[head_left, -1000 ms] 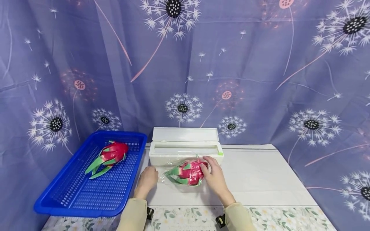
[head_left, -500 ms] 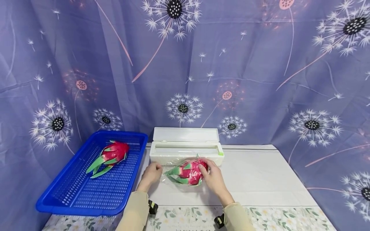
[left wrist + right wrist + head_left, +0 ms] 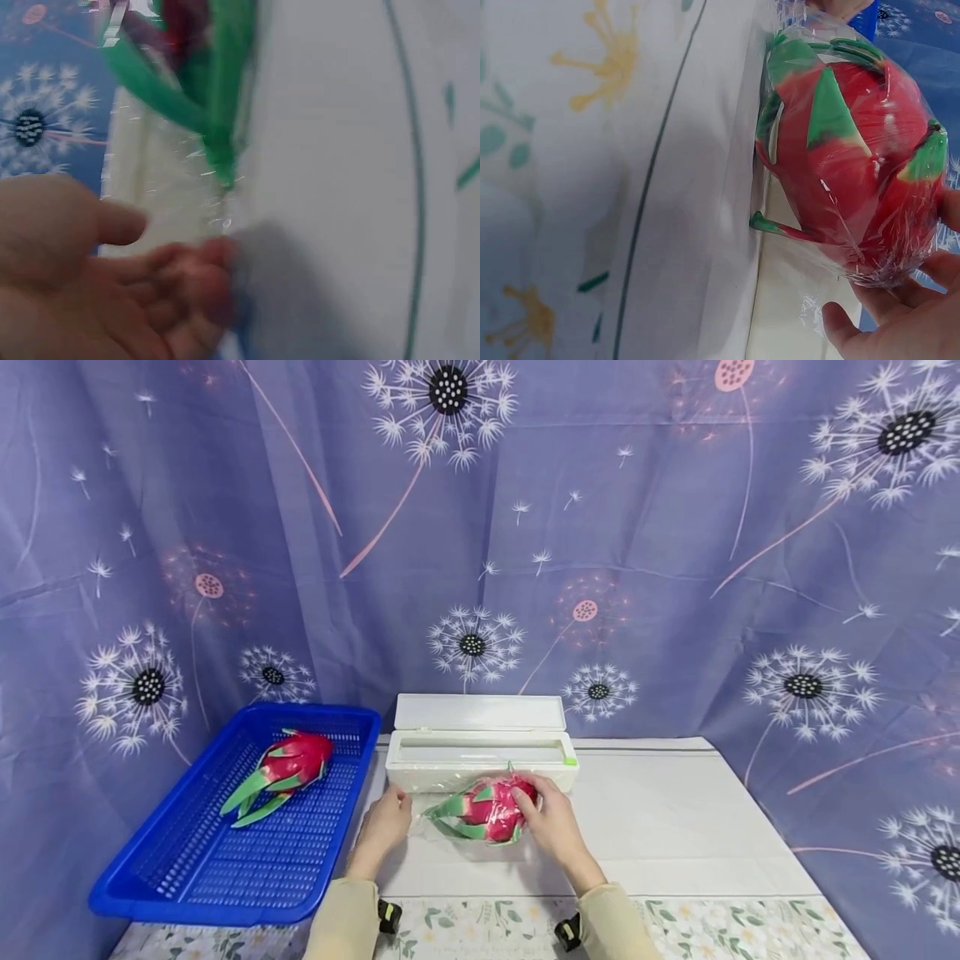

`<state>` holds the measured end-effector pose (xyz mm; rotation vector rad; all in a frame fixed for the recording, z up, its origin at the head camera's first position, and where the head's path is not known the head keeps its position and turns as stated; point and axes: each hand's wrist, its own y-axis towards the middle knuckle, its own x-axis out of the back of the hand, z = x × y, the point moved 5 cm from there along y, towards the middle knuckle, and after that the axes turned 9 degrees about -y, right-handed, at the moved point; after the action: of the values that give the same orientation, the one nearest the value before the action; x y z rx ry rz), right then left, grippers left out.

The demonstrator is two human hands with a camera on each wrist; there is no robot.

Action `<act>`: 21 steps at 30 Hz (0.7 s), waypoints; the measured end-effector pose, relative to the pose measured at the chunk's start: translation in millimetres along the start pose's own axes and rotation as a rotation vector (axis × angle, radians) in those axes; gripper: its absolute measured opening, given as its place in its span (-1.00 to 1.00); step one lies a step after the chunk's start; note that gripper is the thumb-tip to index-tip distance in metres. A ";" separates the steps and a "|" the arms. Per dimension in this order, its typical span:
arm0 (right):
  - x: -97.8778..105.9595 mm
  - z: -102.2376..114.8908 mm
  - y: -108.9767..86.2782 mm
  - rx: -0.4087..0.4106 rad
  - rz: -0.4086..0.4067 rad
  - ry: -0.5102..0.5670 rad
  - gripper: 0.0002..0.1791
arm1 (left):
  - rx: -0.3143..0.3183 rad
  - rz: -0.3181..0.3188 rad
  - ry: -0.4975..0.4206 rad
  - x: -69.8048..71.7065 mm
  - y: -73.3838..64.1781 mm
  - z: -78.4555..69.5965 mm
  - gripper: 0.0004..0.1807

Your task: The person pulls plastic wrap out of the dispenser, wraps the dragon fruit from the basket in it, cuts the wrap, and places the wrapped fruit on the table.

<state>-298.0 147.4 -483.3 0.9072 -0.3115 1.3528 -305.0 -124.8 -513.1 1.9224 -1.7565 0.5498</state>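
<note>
My right hand (image 3: 557, 825) grips the blunt right end of a dragon fruit (image 3: 487, 810) bundled in clear plastic wrap. In the right wrist view the wrapped dragon fruit (image 3: 847, 157) shows glossy creases of film, with my fingers (image 3: 934, 274) at its end. My left hand (image 3: 384, 825) is just left of the green leaf tips. The left wrist view shows its fingers (image 3: 191, 289) loosely curled and the thumb raised apart from them. A thin twist of plastic wrap (image 3: 226, 214) runs from the leaf tips (image 3: 219, 150) down to those fingertips.
Behind the fruit stands an open white cling film dispenser (image 3: 480, 777), its lid raised. A blue basket (image 3: 217, 910) at the left holds a second dragon fruit (image 3: 292, 764). White cloth (image 3: 675, 818) covers the table, and a patterned curtain (image 3: 660, 610) hangs behind.
My left hand first moved toward the leaf tips, its thumb side lifting, then drew slightly back to the left. The right hand and its dragon fruit have stayed nearly in place.
</note>
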 end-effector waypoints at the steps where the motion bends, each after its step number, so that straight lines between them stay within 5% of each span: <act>1: -0.2 0.0 -0.1 0.000 0.000 0.001 -0.62 | 0.002 0.021 0.012 1.4 -3.8 -1.0 -0.76; 5: 0.4 0.1 -0.1 0.002 -0.001 0.007 -0.63 | -0.047 0.098 0.088 4.6 -16.6 -6.1 -0.67; 12: 2.4 -0.4 0.3 -0.005 -0.005 0.018 -0.62 | -0.065 0.118 0.163 3.2 -17.9 -4.3 -0.81; 17: 1.3 0.2 1.2 0.006 0.004 0.010 -0.64 | -0.017 0.110 0.029 -2.1 -12.5 5.5 -0.70; 21: 2.3 3.0 4.4 0.031 0.018 0.003 -0.67 | 0.105 0.110 -0.228 -8.1 -6.6 15.2 -0.79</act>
<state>-300.6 146.6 -478.2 0.9295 -0.2977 1.3785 -299.6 -126.9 -530.6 2.0377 -2.0219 0.4849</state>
